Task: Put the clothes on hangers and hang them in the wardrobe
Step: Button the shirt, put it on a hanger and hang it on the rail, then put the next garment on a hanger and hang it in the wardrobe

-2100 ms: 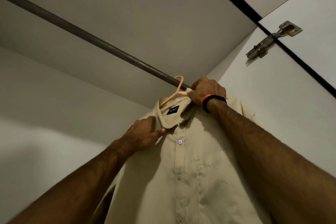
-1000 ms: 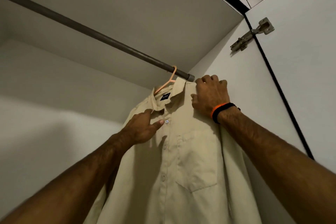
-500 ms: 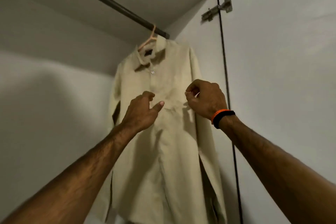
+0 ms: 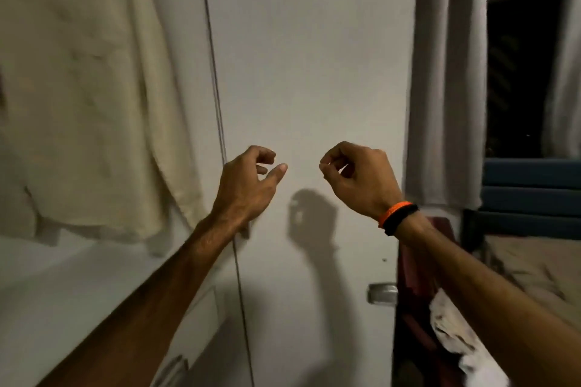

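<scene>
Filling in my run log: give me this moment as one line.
stage: between garments | beige button-up shirt: hanging in wardrobe, untouched | left hand: empty, loosely curled | right hand: empty, loosely curled

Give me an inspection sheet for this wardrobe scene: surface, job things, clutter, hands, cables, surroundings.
Surface: pale shelf below the shirt, inside the wardrobe.
Job's things: beige shirt hangs at left; its hanger and the rail are out of frame.
Clutter: red and white clothes heaped at lower right.
Hands: left hand and right hand raised before the door, fingers loosely curled, holding nothing. Orange and black wristband on the right wrist.
Cables: nothing seen.
Surroundings: metal handle on the door; grey curtains beside a dark window; the picture is blurred.
</scene>
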